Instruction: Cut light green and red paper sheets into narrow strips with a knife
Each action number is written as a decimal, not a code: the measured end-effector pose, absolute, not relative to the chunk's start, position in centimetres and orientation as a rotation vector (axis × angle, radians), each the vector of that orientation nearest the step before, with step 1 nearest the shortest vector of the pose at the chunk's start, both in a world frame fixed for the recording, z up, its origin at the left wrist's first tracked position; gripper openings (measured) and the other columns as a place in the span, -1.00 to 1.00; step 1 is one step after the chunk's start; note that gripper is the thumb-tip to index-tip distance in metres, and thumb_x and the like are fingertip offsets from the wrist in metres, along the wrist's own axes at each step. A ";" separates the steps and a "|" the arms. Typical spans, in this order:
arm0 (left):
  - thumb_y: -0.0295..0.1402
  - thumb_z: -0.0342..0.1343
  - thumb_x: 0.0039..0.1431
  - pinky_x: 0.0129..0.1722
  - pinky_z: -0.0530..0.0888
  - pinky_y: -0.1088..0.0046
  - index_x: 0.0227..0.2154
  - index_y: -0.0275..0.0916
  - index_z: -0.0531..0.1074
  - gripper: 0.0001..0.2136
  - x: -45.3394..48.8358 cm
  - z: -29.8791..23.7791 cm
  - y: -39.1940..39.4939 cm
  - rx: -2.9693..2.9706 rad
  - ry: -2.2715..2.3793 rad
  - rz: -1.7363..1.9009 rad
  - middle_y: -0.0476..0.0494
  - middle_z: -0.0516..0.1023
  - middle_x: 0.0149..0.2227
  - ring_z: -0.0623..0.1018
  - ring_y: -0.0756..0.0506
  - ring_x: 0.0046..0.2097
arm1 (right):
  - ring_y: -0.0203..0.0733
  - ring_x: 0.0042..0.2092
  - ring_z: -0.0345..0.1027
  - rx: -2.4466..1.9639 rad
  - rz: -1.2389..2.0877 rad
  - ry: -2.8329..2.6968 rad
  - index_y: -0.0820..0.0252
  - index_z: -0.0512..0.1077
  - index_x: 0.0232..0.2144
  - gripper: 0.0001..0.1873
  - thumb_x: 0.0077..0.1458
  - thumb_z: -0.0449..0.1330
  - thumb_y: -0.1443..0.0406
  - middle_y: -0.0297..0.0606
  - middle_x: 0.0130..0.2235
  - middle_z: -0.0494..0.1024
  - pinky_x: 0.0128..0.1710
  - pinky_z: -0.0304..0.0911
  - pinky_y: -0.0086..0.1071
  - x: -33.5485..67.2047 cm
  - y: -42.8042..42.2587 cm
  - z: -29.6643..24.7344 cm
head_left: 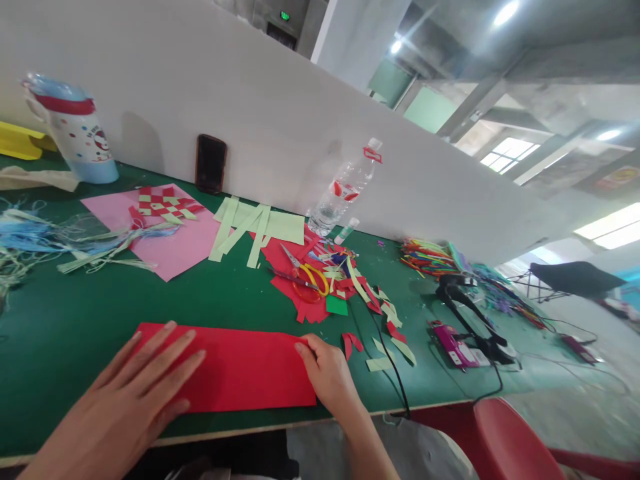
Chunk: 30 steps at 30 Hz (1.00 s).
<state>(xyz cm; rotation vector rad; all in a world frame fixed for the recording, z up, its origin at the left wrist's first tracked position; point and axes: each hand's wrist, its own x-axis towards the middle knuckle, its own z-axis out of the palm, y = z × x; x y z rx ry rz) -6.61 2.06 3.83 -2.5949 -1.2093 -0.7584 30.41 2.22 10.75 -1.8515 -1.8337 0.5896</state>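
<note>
Sheet of red paper (235, 373), oblong, flat on the green table (75, 320) close to its near edge, between the two hands. Left hand (135, 393): palm down, fingers (165, 347) straight and spread open, laid over the sheet's left end, grasping nothing. Right hand (327, 373): thumb tip on the sheet's upper right corner, remaining fingers curled; pinching or merely pressing, not discernible.

Beyond the right fingertips, well apart: yellow-handled scissors (310, 275) atop a heap of red and pale green scraps (345, 283). Just right of the right thumb: small red offcuts (351, 341) and a black cable (390, 360) running over the table edge.

Beyond the left fingertips, well apart: pale green strips (250, 230) and a pink sheet (175, 247) bearing a red-and-green woven piece (167, 205).

Farther back, against the white partition (250, 100): dark phone (210, 163) upright, clear plastic bottle (345, 190) tilted, lidded cup (75, 130).
</note>
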 end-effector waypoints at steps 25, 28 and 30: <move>0.23 0.16 0.26 0.57 -0.12 -0.22 0.39 0.21 0.35 -0.33 -5.8 1.6 0.9 -2.698 -1.309 -0.598 -0.01 0.48 0.41 0.23 -0.39 0.54 | 0.09 0.54 0.08 -1.275 0.052 -2.667 0.35 0.23 0.46 -0.29 0.54 0.08 -0.02 -0.03 0.49 0.30 0.48 0.20 0.03 18.8 -0.1 10.5; 0.23 0.17 0.25 0.57 -0.15 -0.21 0.43 0.20 0.28 -0.28 -5.7 2.0 1.0 -2.681 -1.259 -0.562 -0.04 0.56 0.35 0.35 -0.39 0.48 | 0.13 0.53 0.10 -1.328 0.037 -2.650 0.39 0.26 0.45 -0.22 0.52 0.07 -0.10 0.04 0.48 0.31 0.49 0.19 0.03 19.9 0.2 10.0; 0.25 0.18 0.23 0.56 -0.14 -0.21 0.45 0.20 0.24 -0.24 -5.5 2.2 1.1 -2.671 -1.244 -0.574 -0.07 0.60 0.32 0.38 -0.40 0.46 | 0.13 0.54 0.07 -1.352 0.026 -2.632 0.37 0.28 0.45 -0.18 0.49 0.10 -0.14 0.05 0.49 0.29 0.49 0.17 0.01 21.2 0.1 9.8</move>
